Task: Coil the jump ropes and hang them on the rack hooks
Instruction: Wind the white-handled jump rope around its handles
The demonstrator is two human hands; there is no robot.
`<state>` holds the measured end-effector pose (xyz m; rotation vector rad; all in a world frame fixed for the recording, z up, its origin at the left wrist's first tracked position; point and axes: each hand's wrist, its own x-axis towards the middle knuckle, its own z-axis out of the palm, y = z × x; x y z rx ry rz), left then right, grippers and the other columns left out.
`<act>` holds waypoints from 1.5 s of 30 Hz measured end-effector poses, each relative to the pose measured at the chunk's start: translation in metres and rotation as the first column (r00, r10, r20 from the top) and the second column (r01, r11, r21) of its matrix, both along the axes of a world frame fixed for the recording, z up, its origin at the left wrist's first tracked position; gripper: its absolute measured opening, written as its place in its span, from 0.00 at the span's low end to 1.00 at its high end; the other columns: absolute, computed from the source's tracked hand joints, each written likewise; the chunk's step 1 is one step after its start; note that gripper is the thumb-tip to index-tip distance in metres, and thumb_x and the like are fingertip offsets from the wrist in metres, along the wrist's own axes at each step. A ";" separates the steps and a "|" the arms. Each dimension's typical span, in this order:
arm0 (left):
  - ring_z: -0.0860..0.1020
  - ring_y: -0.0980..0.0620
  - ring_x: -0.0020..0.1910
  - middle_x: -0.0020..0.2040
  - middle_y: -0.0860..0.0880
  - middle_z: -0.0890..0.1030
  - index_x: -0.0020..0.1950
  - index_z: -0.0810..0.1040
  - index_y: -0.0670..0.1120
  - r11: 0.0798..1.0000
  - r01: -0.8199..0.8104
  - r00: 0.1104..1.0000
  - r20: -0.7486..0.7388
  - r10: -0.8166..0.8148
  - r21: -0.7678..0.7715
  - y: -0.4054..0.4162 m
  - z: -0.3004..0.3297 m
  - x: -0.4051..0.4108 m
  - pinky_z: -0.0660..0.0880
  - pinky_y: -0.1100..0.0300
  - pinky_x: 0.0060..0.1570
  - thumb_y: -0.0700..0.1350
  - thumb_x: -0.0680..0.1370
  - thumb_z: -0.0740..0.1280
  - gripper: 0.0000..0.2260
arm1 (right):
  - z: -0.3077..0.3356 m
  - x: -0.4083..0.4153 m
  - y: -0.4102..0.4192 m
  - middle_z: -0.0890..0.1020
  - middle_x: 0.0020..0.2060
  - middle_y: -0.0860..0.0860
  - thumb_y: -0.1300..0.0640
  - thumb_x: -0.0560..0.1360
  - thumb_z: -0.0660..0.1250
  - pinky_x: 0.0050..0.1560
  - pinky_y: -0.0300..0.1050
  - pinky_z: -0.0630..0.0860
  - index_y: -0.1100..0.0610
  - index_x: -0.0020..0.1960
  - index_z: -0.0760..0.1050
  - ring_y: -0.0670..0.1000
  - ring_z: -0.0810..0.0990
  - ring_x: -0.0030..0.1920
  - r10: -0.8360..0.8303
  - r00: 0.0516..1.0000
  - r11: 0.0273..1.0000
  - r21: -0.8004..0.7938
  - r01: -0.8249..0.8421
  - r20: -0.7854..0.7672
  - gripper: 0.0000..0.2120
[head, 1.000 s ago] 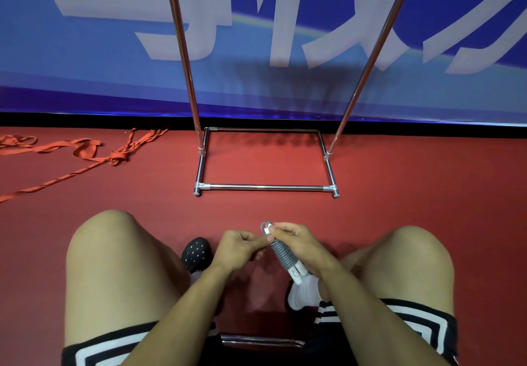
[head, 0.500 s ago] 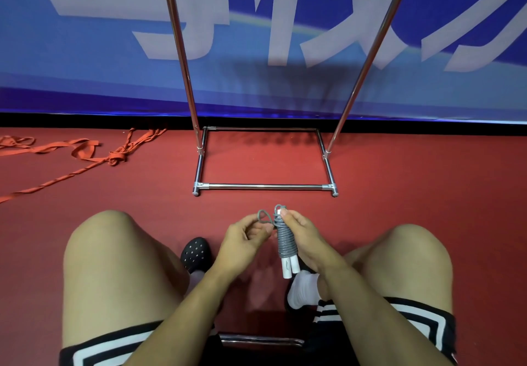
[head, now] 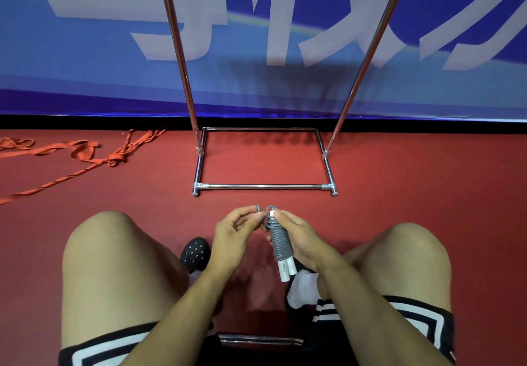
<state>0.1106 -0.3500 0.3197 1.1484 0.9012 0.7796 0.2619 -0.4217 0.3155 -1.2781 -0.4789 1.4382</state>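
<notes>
Grey coiled jump rope (head: 280,238) | gripped upright in right hand (head: 299,240) | left hand (head: 235,233) pinches its loop

Person sits w/ knees apart on red floor (head: 399,188). Right hand (head: 302,240) grips grey rope (head: 281,240), coiled tight round two white handles (head: 286,270) that poke out near end, roughly upright. Left hand (head: 236,237) pinches a small rope loop (head: 258,208) at the top, just left of the coil. Chrome rack (head: 265,186) stands beyond the hands, base on floor, poles rising vs blue banner (head: 85,66). Orange strap (head: 82,151) lies far left. Black shoe (head: 194,254) betw. knees.
</notes>
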 end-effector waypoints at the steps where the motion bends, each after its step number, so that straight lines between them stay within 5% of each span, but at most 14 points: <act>1: 0.85 0.48 0.52 0.50 0.44 0.87 0.55 0.84 0.43 1.000 -0.014 1.000 -0.009 0.014 -0.004 0.001 -0.001 0.000 0.80 0.54 0.58 0.42 0.76 0.75 0.09 | 0.000 0.000 0.000 0.85 0.48 0.55 0.52 0.84 0.62 0.49 0.43 0.79 0.59 0.59 0.81 0.48 0.82 0.44 0.007 1.000 1.000 -0.001 -0.007 0.014 0.13; 10: 0.84 0.62 0.43 0.43 0.54 0.88 0.51 0.87 0.46 0.993 -0.008 0.989 -0.145 0.025 0.115 0.012 0.001 -0.002 0.76 0.72 0.46 0.38 0.74 0.76 0.07 | -0.005 0.000 -0.002 0.83 0.48 0.57 0.47 0.84 0.60 0.43 0.44 0.78 0.57 0.63 0.79 0.51 0.82 0.40 -0.012 0.989 1.000 0.004 0.012 0.150 0.17; 17: 0.84 0.61 0.43 0.42 0.54 0.87 0.47 0.87 0.52 0.983 0.111 0.971 -0.227 -0.077 0.144 0.018 -0.007 -0.005 0.76 0.69 0.48 0.37 0.75 0.75 0.09 | -0.008 -0.001 -0.004 0.85 0.49 0.58 0.46 0.83 0.61 0.43 0.48 0.78 0.55 0.63 0.80 0.51 0.83 0.40 0.041 0.971 0.999 -0.004 -0.041 0.234 0.17; 29: 0.80 0.63 0.41 0.45 0.42 0.85 0.56 0.87 0.44 0.954 0.250 0.939 -0.283 -0.196 0.167 0.019 -0.005 -0.008 0.72 0.72 0.47 0.38 0.79 0.72 0.08 | -0.010 0.002 -0.007 0.84 0.56 0.62 0.47 0.85 0.60 0.48 0.53 0.77 0.55 0.65 0.79 0.53 0.82 0.44 0.096 0.950 0.995 -0.002 -0.100 0.296 0.16; 36: 0.82 0.60 0.44 0.44 0.47 0.86 0.53 0.88 0.49 0.964 0.233 0.940 -0.281 -0.192 0.124 0.015 -0.005 -0.007 0.74 0.70 0.50 0.46 0.78 0.74 0.06 | -0.008 -0.001 -0.007 0.85 0.55 0.58 0.50 0.86 0.60 0.50 0.47 0.80 0.58 0.65 0.78 0.52 0.83 0.45 0.113 0.938 0.993 -0.002 -0.119 0.329 0.16; 41: 0.82 0.61 0.42 0.40 0.49 0.86 0.49 0.89 0.48 0.972 0.210 0.945 -0.277 -0.174 0.105 0.013 -0.004 -0.007 0.73 0.71 0.47 0.46 0.77 0.75 0.05 | -0.010 -0.003 -0.007 0.86 0.55 0.56 0.46 0.84 0.62 0.58 0.63 0.79 0.53 0.63 0.80 0.62 0.85 0.53 0.143 0.928 0.989 -0.031 -0.141 0.344 0.16; 45: 0.80 0.60 0.39 0.37 0.51 0.84 0.39 0.89 0.52 0.971 0.216 0.940 -0.293 -0.177 0.105 0.012 -0.006 -0.007 0.71 0.71 0.45 0.47 0.78 0.73 0.09 | -0.010 -0.002 -0.006 0.85 0.55 0.58 0.49 0.85 0.61 0.52 0.56 0.80 0.55 0.63 0.79 0.53 0.85 0.45 0.151 0.914 0.988 -0.051 -0.143 0.377 0.14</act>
